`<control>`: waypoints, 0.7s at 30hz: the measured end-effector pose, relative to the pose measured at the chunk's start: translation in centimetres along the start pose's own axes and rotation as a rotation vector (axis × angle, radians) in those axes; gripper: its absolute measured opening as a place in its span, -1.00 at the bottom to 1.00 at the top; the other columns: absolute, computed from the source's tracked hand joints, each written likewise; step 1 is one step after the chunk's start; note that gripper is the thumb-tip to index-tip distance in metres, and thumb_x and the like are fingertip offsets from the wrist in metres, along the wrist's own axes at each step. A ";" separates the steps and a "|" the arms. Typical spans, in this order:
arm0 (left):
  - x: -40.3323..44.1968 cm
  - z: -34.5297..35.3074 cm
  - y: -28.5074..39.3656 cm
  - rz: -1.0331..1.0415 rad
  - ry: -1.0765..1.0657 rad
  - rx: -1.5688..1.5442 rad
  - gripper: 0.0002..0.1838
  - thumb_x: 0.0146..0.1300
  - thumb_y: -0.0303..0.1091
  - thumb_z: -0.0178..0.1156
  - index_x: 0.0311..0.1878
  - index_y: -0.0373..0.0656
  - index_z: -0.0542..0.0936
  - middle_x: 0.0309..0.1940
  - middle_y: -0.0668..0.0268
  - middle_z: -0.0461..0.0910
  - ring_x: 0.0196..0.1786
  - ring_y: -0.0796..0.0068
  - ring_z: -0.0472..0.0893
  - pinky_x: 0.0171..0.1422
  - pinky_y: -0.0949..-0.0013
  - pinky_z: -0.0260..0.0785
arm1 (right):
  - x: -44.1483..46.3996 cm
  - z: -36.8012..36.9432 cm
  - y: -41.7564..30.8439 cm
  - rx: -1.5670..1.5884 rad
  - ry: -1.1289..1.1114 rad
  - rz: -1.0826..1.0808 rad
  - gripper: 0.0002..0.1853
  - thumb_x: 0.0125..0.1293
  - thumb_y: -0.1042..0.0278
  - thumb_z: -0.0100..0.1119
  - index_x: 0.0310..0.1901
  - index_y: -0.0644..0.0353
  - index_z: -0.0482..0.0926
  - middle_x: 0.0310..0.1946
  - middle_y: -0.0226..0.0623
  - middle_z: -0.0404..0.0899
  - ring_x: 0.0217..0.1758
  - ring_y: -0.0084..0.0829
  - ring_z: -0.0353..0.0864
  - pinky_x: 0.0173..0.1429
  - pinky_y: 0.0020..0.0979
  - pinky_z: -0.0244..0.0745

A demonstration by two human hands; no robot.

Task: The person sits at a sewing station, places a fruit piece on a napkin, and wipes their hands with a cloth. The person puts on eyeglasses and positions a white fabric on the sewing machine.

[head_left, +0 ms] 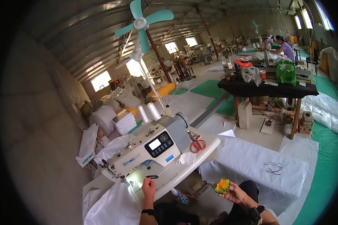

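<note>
My right hand [234, 193] is closed round a small green and orange piece [222, 186], perhaps cut fruit, above my lap. My left hand [148, 186] rests at the front edge of the sewing table, its fingers curled; what it holds, if anything, is too small to make out. Just beyond it lies a small black tool [151, 176]. The white sewing machine [139, 157] stands behind, its lamp lit over white cloth [114, 206]. Red-handled scissors [198, 146] lie at the table's right end.
Eyeglasses [275, 168] lie on a white-covered bench [251, 161] at the right. Farther back, a black-covered table [266, 89] bears a green bag [286, 72] and a red cup [263, 75]. A person [286, 50] sits at the far right. A fan [140, 23] hangs overhead.
</note>
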State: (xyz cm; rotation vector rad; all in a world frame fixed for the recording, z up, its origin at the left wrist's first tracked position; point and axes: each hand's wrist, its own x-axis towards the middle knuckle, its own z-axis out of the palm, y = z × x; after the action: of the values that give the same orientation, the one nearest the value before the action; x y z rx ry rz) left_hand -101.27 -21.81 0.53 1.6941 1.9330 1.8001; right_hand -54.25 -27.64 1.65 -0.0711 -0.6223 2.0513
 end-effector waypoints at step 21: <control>-16.0 -4.4 15.2 0.450 -0.446 0.581 -0.50 0.16 -0.17 0.22 0.11 -0.24 0.44 -0.02 0.03 0.48 -0.07 0.03 0.52 -0.03 0.11 0.42 | 2.8 -9.0 -1.1 -0.080 0.033 0.130 -0.39 0.21 0.26 0.20 0.25 0.28 0.27 0.17 -0.14 0.41 0.22 -0.23 0.44 0.26 -0.13 0.39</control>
State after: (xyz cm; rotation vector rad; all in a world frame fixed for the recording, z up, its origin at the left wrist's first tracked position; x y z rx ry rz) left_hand -87.30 -39.23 2.93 2.5959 2.0890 0.8022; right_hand -52.21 -21.30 -5.14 -0.1963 -0.6950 2.1452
